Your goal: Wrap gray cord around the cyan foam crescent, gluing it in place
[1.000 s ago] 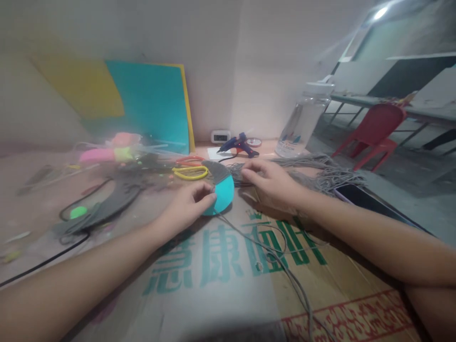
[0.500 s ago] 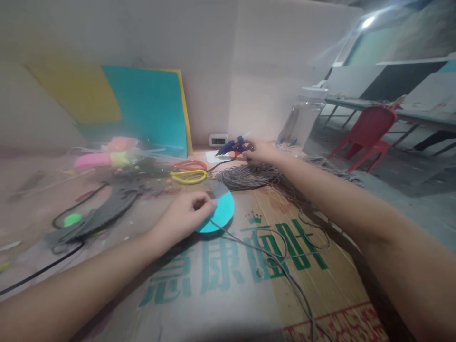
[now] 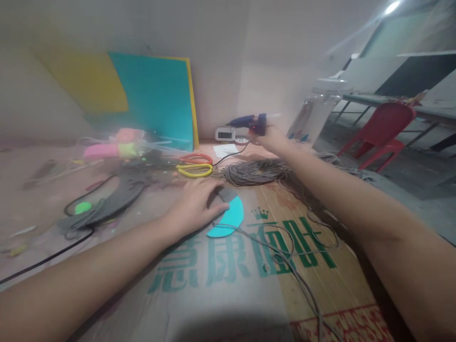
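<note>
My right hand [image 3: 269, 138] is closed around the handle of a dark blue hot glue gun [image 3: 249, 122], lifted off the table with its nozzle pointing left. A small red light glows on the gun. My left hand [image 3: 199, 204] rests with fingers stretched out over a turquoise disc [image 3: 231, 221] on the cardboard. Grey cord covers part of the disc's middle, and my palm and fingers hide its left side. From the disc a loose strand of grey cord [image 3: 267, 247] runs toward the front edge.
Behind the disc lie scissors [image 3: 195, 170] with yellow and red handles and a coil of grey cord [image 3: 249, 172]. A digital clock [image 3: 225, 134], a white card [image 3: 224, 151] and a clear bottle [image 3: 315, 114] stand or lie farther back. Turquoise sheets [image 3: 156, 99] lean on the wall.
My right hand has picked up the glue gun, raising it from near the white card. My left hand's fingers have uncurled and spread over the disc. The whole view has shifted slightly.
</note>
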The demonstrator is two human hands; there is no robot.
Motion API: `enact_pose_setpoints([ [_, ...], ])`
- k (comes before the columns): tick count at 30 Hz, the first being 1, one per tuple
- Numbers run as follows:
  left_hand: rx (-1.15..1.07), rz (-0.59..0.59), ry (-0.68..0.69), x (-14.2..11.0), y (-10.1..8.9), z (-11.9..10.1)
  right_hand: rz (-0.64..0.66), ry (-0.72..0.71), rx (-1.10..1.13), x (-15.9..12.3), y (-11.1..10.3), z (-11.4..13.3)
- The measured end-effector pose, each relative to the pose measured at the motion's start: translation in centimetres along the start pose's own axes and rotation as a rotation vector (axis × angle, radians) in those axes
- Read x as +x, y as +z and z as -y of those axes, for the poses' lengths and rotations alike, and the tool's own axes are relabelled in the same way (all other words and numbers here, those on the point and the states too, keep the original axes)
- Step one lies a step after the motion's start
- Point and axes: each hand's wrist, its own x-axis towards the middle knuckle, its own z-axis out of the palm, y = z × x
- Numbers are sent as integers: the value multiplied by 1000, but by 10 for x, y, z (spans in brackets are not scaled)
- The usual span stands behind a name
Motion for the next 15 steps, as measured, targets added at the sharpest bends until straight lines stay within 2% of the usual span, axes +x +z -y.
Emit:
enact_pose_setpoints([
  [5,-24,-20,38,-2,2,-4,-117,-67,76,-34,-38,35],
  [7,-105,-42,30,-2,1,-5,-122,-133,157,-57,-50,48],
  [8,-164,-45,10,-2,0,-5,-74,-172,191,-70,-54,53],
  [11,-352,-44,-118,-1,-4,-6,-62,-230,263,-110,-59,61],
  [13,-437,-62,-187,0,-7,-5,-65,-206,261,-133,-57,57],
  [15,-488,-89,-225,0,-9,-4,58,-160,274,-151,-53,50],
])
